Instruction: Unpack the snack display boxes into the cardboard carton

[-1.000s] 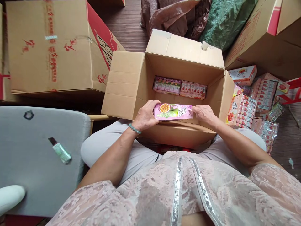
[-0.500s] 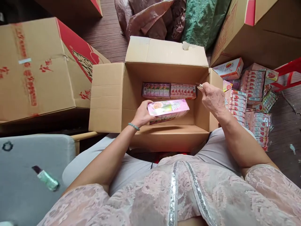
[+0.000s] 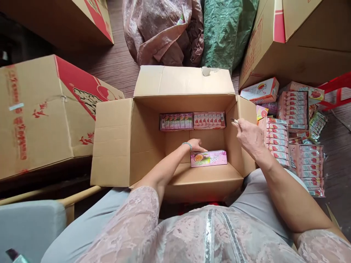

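My left hand [image 3: 197, 145], with a beaded bracelet at the wrist, reaches down into an open cardboard box [image 3: 178, 140]. It grips the upper left end of a purple passion fruit candy carton [image 3: 208, 159]; some fingers are hidden behind it. This carton is low in the box, along the near wall on the right. Against the far wall stand a purple carton [image 3: 176, 121] and a pink carton [image 3: 209, 120], side by side, packed with small sticks. My right hand [image 3: 250, 138] is closed over the box's right side, pinching a small thin dark-tipped tool [image 3: 234, 121].
To my right, several candy packs [image 3: 276, 140] are piled on the floor, with a white-and-orange carton [image 3: 259, 90] behind. Large cardboard boxes stand at left [image 3: 35, 120] and right [image 3: 287, 51]. Brown [image 3: 161, 33] and green sacks [image 3: 223, 33] lie ahead. A grey stool [image 3: 30, 219] sits at left.
My left hand has lowered the purple carton into the box, toward its near right side. My right hand still pinches the thin tool in about the same place. The view has tilted up slightly.
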`<state>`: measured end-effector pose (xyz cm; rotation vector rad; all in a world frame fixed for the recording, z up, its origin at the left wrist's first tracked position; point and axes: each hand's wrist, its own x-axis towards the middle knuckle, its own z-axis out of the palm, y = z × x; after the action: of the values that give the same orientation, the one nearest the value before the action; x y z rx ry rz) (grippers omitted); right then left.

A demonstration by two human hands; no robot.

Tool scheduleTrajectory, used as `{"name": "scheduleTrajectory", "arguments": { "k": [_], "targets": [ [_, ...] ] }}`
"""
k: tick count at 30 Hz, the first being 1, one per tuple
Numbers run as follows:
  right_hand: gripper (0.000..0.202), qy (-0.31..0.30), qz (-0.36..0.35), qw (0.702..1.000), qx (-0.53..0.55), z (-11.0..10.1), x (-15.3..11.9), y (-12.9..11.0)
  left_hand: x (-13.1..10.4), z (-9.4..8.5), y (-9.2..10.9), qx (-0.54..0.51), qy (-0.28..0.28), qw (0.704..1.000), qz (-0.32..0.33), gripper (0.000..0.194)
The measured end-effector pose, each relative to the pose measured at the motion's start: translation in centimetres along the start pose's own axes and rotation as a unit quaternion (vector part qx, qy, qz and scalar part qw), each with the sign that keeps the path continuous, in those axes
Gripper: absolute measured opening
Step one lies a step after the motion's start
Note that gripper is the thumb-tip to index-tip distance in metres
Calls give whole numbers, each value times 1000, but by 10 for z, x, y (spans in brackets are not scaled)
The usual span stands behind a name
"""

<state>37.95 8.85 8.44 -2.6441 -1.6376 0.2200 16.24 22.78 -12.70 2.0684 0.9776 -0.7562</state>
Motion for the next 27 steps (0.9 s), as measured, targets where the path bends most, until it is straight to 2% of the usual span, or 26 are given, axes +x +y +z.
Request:
{"name": "scheduleTrajectory", "arguments": {
  "k": [5,7,9,12,18,22,25,27],
  "targets": [
    [31,-79,34,996,-29,4,5,3,74,-66,10,72,168,983,-10,88],
    [31,-91,34,995,-32,6,7,4,98,-79,15,87,195,977,-9,103],
    [31,-99,27,994,-32,7,9,5,113,-82,18,109,204,973,-12,119],
    [30,-96,11,995,-30,8,12,3,121,-78,18,140,212,967,-25,129],
    [30,-109,-4,994,-25,6,9,-5,111,-64,14,158,221,962,-28,123],
    [31,-109,-11,994,-23,5,6,-7,98,-45,19,158,202,966,-28,119],
    [32,-101,-16,994,-26,5,4,-7,79,-25,23,167,232,958,2,105],
    [32,-96,-22,995,-25,5,4,-7,61,-10,22,171,246,954,29,84]
  ]
}}
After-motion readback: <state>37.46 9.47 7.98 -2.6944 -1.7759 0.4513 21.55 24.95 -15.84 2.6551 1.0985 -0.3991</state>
